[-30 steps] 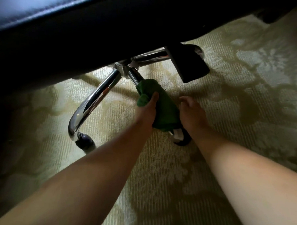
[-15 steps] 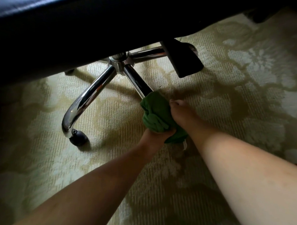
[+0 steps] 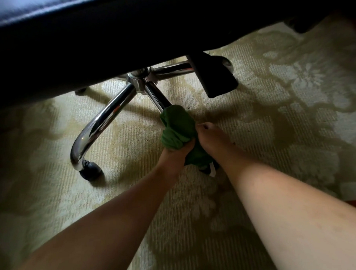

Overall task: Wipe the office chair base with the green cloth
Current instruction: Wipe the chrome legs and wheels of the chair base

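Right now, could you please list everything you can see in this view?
black leather chair seat: one, black, across top.
chrome chair base: one, silver, under seat, three legs visible.
black plastic casters: at least two, black, leg ends.
black lever paddle: one, black, right of hub.
crumpled green cloth: one, green, round near leg.
floral carpet: one, pale green, underneath.
left hand: one, gripping cloth.
right hand: one, holding cloth's right side.

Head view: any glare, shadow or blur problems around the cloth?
Head view: corners vignetted dark; the seat shadows the carpet under it; glare streaks on the chrome leg; the green cloth, left hand and right hand are dim but readable; slight softness overall.
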A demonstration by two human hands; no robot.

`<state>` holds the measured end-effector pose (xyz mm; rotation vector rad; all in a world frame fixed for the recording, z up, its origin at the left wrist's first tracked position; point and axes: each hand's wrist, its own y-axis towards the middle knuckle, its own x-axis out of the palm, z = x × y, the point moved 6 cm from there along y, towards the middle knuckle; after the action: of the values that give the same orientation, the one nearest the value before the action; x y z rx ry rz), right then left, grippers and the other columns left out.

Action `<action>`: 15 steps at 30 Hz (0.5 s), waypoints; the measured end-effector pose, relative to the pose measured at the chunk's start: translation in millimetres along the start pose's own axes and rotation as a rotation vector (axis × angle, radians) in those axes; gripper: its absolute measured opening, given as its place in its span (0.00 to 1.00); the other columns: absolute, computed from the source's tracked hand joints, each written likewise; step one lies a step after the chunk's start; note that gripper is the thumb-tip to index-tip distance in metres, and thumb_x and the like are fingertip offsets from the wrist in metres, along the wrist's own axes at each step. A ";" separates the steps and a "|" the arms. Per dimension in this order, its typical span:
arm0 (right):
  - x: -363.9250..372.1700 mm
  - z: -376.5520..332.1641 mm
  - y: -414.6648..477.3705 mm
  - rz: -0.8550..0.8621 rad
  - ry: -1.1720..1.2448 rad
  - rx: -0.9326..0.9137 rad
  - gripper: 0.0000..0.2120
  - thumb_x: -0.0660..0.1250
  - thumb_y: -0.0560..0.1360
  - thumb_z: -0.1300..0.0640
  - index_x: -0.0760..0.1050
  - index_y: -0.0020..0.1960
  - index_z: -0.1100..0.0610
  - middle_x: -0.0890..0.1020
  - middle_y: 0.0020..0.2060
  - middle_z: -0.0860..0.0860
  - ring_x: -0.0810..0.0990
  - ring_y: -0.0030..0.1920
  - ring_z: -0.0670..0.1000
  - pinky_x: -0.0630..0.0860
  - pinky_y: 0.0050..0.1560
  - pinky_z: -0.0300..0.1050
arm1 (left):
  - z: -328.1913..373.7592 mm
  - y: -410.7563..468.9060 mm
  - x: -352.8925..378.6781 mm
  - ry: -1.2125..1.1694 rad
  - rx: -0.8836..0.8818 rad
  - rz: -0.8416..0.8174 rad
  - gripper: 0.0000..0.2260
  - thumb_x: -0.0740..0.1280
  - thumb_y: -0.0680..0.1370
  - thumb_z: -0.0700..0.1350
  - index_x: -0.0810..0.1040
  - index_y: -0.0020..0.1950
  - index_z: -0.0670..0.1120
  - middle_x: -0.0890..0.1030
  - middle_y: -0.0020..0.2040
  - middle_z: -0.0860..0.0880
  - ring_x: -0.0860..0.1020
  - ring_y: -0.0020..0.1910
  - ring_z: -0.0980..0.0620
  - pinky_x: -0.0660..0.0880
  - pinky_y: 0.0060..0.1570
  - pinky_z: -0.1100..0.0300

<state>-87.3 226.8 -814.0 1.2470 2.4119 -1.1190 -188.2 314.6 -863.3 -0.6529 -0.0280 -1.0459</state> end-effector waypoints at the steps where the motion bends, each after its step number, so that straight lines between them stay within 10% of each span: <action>1: 0.0 0.0 0.6 0.002 0.008 -0.001 0.21 0.54 0.85 0.41 0.73 0.70 0.52 0.79 0.61 0.55 0.77 0.58 0.55 0.71 0.57 0.48 | 3.0 2.5 -1.0 -0.048 -0.012 0.008 0.25 0.75 0.78 0.47 0.77 0.73 0.44 0.84 0.66 0.42 0.83 0.65 0.42 0.78 0.67 0.43; 15: -3.6 9.1 10.4 0.027 0.044 -0.019 0.22 0.54 0.85 0.41 0.78 0.64 0.53 0.81 0.54 0.55 0.80 0.55 0.55 0.77 0.60 0.53 | 1.8 9.0 -5.6 -0.012 -0.018 0.181 0.18 0.77 0.76 0.51 0.82 0.64 0.49 0.88 0.58 0.47 0.86 0.59 0.46 0.81 0.64 0.43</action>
<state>-78.5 221.9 -824.1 1.3070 2.4242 -1.0698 -183.3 323.0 -868.0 -0.6650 0.0296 -0.8691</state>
